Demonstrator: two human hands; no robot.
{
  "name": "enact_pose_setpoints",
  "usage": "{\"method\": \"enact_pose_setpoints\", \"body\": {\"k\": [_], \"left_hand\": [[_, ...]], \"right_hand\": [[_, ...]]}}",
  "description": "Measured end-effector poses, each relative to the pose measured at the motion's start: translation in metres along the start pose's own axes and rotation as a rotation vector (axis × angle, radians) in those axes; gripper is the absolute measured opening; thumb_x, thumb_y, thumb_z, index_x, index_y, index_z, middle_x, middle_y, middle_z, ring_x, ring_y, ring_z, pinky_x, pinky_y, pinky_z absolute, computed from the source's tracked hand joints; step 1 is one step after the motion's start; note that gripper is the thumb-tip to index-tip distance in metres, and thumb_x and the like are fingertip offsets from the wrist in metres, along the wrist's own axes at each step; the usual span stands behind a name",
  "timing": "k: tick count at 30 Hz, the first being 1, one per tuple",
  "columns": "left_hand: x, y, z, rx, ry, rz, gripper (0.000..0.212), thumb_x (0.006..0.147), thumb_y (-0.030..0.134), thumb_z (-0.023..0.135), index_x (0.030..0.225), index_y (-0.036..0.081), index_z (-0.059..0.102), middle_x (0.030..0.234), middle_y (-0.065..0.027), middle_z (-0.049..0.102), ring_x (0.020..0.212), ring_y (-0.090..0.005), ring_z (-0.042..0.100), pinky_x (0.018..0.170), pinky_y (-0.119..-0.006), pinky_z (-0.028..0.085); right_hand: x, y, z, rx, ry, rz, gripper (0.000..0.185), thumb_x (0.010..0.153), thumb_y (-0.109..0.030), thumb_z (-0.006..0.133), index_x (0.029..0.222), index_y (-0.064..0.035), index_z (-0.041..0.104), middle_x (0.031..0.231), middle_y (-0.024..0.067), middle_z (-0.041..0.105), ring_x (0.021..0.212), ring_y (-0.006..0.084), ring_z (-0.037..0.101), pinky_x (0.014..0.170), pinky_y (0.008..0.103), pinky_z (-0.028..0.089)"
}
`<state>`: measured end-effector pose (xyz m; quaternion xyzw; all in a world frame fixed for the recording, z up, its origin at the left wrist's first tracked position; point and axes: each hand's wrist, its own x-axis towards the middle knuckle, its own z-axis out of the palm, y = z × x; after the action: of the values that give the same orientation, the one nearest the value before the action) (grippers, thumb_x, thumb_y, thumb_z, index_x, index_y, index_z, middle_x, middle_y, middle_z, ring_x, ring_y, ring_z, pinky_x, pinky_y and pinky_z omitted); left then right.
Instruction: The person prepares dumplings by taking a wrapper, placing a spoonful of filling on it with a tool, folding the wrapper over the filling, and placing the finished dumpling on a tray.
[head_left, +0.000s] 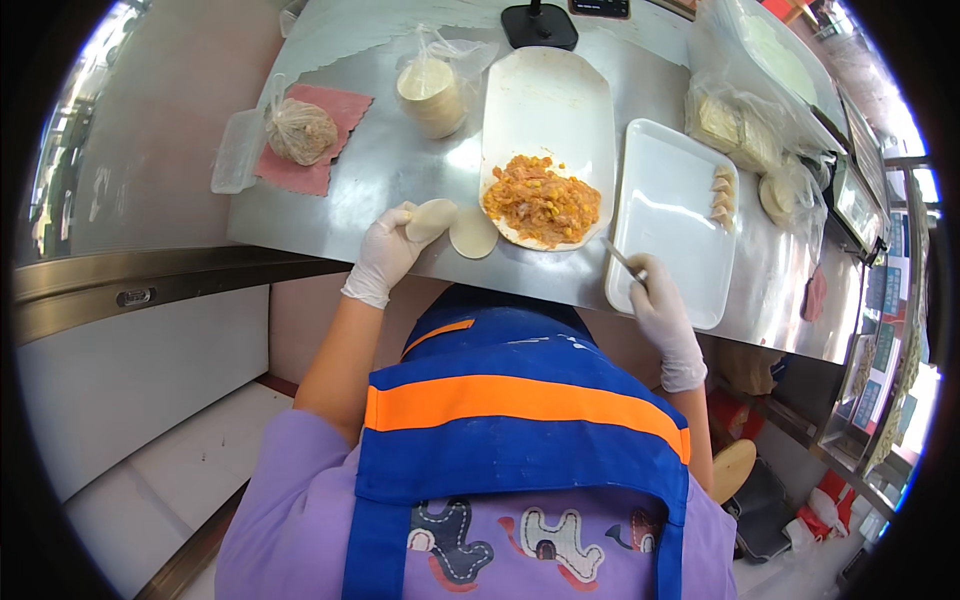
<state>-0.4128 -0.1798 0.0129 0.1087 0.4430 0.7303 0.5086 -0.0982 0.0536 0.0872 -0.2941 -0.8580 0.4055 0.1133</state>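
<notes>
A round dough wrapper (432, 220) is pinched in my gloved left hand (388, 244), just above the front of the steel table. Beside it another wrapper (474, 234) lies by the left edge of a long white platter. Orange-red minced filling with yellow corn bits (541, 201) is heaped at the near end of this platter (550, 97). My gloved right hand (658, 300) grips a thin metal utensil (625, 260), its tip pointing toward the platter's near right corner. Under that hand is a white tray (667, 232), with several folded dumplings (722, 197) in a row along its right side.
A bagged stack of wrappers (431, 97) stands behind my left hand. Farther left, a tied bag of food (301, 131) rests on a pink cloth (330, 97). Bagged pale blocks (733, 131) and a scale (855, 210) crowd the right side. A black stand base (540, 28) is at the back.
</notes>
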Motion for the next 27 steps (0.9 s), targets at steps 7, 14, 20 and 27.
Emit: {"method": "enact_pose_setpoints", "body": {"k": [7, 14, 20, 27], "left_hand": [[-0.009, -0.034, 0.06, 0.043, -0.077, -0.441, 0.041, 0.096, 0.015, 0.047, 0.129, -0.008, 0.044, 0.124, -0.0209, 0.055, 0.114, -0.0289, 0.057, 0.098, -0.041, 0.047], [0.011, -0.05, 0.122, -0.417, 0.102, -0.527, 0.044, 0.099, 0.012, 0.034, 0.138, -0.008, 0.027, 0.136, -0.0225, 0.041, 0.124, -0.0343, 0.048, 0.106, -0.047, 0.041], [0.009, -0.046, 0.124, -0.479, 0.213, -0.423, 0.044, 0.1, 0.011, 0.033, 0.138, -0.007, 0.025, 0.137, -0.0231, 0.04, 0.125, -0.0352, 0.047, 0.106, -0.048, 0.041], [0.014, -0.048, 0.128, -0.413, 0.227, -0.383, 0.043, 0.099, 0.012, 0.035, 0.137, -0.007, 0.028, 0.134, -0.0225, 0.044, 0.123, -0.0341, 0.048, 0.104, -0.047, 0.043]], "right_hand": [[0.032, -0.027, 0.013, -0.396, -0.188, 0.025, 0.03, 0.088, -0.01, 0.047, 0.115, -0.0084, 0.059, 0.095, 0.0192, 0.062, 0.083, 0.0391, 0.061, 0.074, 0.0459, 0.05], [0.027, -0.058, 0.042, -0.36, -0.298, 0.049, 0.037, 0.086, -0.007, 0.045, 0.12, -0.0115, 0.058, 0.092, 0.0193, 0.064, 0.082, 0.0376, 0.063, 0.073, 0.046, 0.051], [0.02, -0.044, 0.037, -0.101, -0.338, -0.075, 0.027, 0.088, -0.009, 0.053, 0.113, -0.0061, 0.063, 0.088, 0.0212, 0.062, 0.083, 0.0389, 0.061, 0.076, 0.043, 0.049], [0.04, -0.051, 0.044, -0.373, -0.279, 0.12, 0.027, 0.088, -0.013, 0.049, 0.11, -0.0062, 0.063, 0.089, 0.0203, 0.064, 0.084, 0.0376, 0.063, 0.076, 0.0445, 0.05]]}}
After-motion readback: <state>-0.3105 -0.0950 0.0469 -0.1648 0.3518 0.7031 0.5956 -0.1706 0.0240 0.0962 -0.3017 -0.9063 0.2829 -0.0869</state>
